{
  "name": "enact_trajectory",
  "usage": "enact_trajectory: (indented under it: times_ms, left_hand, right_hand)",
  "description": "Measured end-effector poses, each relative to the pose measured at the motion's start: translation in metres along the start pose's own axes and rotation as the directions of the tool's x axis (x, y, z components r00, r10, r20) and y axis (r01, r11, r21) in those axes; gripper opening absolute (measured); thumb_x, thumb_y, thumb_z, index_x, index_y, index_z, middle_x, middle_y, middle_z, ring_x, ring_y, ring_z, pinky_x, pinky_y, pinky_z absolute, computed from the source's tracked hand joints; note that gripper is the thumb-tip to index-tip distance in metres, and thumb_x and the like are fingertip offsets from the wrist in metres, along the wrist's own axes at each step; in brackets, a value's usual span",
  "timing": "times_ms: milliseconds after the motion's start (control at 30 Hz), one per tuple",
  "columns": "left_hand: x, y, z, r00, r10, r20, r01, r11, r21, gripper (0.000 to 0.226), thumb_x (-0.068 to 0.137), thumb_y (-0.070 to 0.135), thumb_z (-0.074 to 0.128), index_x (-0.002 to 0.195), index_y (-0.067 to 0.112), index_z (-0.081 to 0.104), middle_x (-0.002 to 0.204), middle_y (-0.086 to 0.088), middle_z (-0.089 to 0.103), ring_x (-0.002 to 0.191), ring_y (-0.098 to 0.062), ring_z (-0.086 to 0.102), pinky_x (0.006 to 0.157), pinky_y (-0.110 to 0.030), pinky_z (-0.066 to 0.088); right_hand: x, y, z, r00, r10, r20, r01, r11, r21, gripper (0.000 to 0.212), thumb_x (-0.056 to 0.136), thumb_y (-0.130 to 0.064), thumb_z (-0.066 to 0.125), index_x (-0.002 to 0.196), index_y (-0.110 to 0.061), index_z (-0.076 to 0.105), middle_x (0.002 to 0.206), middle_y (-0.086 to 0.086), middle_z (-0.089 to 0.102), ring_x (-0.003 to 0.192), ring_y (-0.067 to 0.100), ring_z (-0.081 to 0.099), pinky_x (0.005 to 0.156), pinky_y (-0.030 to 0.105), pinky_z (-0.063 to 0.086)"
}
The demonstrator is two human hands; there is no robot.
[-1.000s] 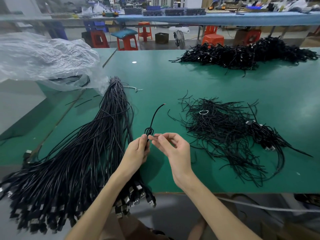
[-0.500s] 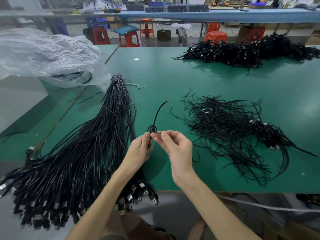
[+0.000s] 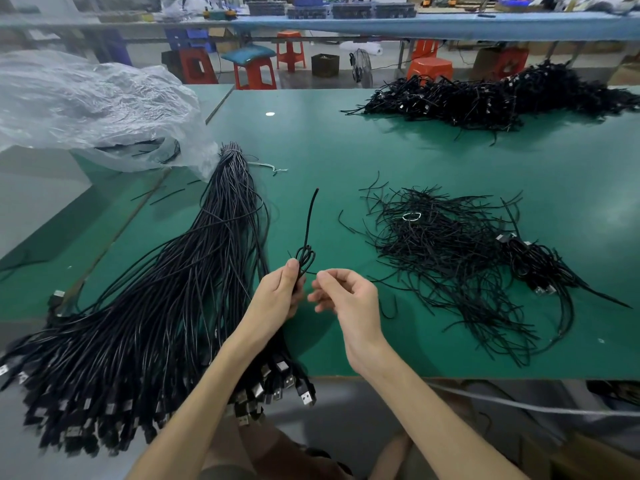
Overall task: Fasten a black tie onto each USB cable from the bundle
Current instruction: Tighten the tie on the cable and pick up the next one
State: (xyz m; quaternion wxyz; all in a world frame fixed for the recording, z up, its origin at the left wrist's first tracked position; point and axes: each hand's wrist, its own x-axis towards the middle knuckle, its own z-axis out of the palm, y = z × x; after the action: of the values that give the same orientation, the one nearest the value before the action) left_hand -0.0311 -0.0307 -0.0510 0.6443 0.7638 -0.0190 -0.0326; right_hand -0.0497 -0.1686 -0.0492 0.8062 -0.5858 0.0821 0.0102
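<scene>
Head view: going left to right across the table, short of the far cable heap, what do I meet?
Clear plastic bag → bundle of USB cables → left hand gripping a looped cable → right hand, pinching a tie by its end → loose pile of black ties.

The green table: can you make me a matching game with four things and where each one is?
Things: 1 clear plastic bag; 2 USB cable bundle; 3 pile of black ties; 4 looped cable.
Places: A in the grip of the left hand; B far left; C near right; D near left, plugs over the front edge.
Pairs: 1-B, 2-D, 3-C, 4-A.
</scene>
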Motion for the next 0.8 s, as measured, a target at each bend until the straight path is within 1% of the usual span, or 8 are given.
enact_trajectory:
  times_ms: [133,267,333,533,600,667,733,800]
  left_hand:
    - [-0.001,0.001,-0.002,0.999,-0.017,0.03,0.018,0.999,-0.048,0.046,0.112,0.039,0.033,0.075,0.014,0.044,0.052,0.009,0.031,0.043,-0.009,0.023,0.039,-0.019,0.021]
    - [-0.002,0.0,-0.005,0.995,-0.014,0.094,0.024,0.993,-0.111,0.047,0.111,0.041,0.035,0.071,0.019,0.046,0.054,0.007,0.029,0.044,-0.011,0.022,0.04,-0.025,0.015]
    - [-0.003,0.0,-0.006,0.991,-0.013,0.131,0.032,0.989,-0.143,0.048,0.109,0.045,0.04,0.066,0.024,0.048,0.054,0.006,0.028,0.043,-0.011,0.021,0.042,-0.028,0.012]
    - [-0.003,0.001,-0.009,0.984,-0.006,0.179,0.048,0.971,-0.233,0.043,0.097,0.048,0.047,0.061,0.025,0.05,0.051,0.005,0.027,0.04,-0.01,0.02,0.039,-0.026,0.011]
    - [-0.003,0.0,-0.009,0.985,-0.018,0.172,0.061,0.967,-0.249,0.041,0.096,0.048,0.049,0.071,0.018,0.058,0.05,0.006,0.026,0.039,-0.009,0.019,0.038,-0.022,0.012]
    - [-0.003,-0.002,-0.01,0.985,-0.027,0.173,0.072,0.962,-0.264,0.042,0.097,0.048,0.05,0.087,0.01,0.065,0.05,0.007,0.026,0.039,-0.009,0.018,0.037,-0.02,0.014]
    - [-0.002,-0.004,-0.011,0.984,-0.021,0.175,0.068,0.962,-0.264,0.042,0.097,0.051,0.05,0.072,0.02,0.064,0.049,0.008,0.026,0.039,-0.009,0.018,0.037,-0.02,0.015]
    - [-0.002,-0.005,-0.011,0.987,-0.042,0.157,0.082,0.962,-0.262,0.045,0.091,0.059,0.053,0.06,0.027,0.053,0.049,0.008,0.026,0.039,-0.009,0.018,0.037,-0.02,0.015]
  right_hand:
    - [0.006,-0.006,-0.016,0.984,0.099,0.149,-0.09,0.994,-0.064,0.018,0.094,-0.014,0.072,0.11,-0.005,0.067,0.098,0.009,0.074,0.081,0.016,0.068,0.067,0.029,0.053]
    - [0.018,-0.019,-0.028,0.942,0.102,0.321,-0.128,0.99,0.061,0.043,0.089,-0.019,0.077,0.128,-0.009,0.063,0.118,0.005,0.065,0.106,0.015,0.062,0.083,0.03,0.053]
    - [0.023,-0.025,-0.027,0.916,0.11,0.386,-0.15,0.986,0.075,0.05,0.087,-0.024,0.079,0.133,-0.011,0.062,0.123,0.004,0.062,0.113,0.014,0.06,0.09,0.032,0.053]
    - [0.028,-0.025,-0.014,0.815,0.142,0.562,-0.138,0.989,-0.051,0.043,0.091,-0.016,0.075,0.133,-0.015,0.066,0.117,0.003,0.068,0.109,0.018,0.065,0.117,0.045,0.04]
    - [0.027,-0.023,-0.012,0.806,0.163,0.569,-0.094,0.984,-0.149,0.041,0.09,-0.019,0.077,0.13,-0.02,0.069,0.113,0.004,0.073,0.112,0.018,0.067,0.119,0.046,0.036]
    - [0.026,-0.021,-0.012,0.85,0.128,0.51,0.028,0.958,-0.287,0.038,0.087,-0.026,0.081,0.124,-0.023,0.072,0.116,0.004,0.074,0.117,0.016,0.065,0.119,0.043,0.036]
    - [0.026,-0.019,-0.014,0.901,0.023,0.434,0.174,0.896,-0.408,0.035,0.085,-0.031,0.083,0.116,-0.02,0.074,0.112,-0.002,0.075,0.113,0.013,0.065,0.112,0.04,0.043]
    - [0.028,-0.02,-0.017,0.915,-0.09,0.393,0.291,0.821,-0.491,0.032,0.083,-0.034,0.084,0.108,-0.017,0.074,0.106,-0.005,0.075,0.105,0.009,0.066,0.098,0.031,0.05]
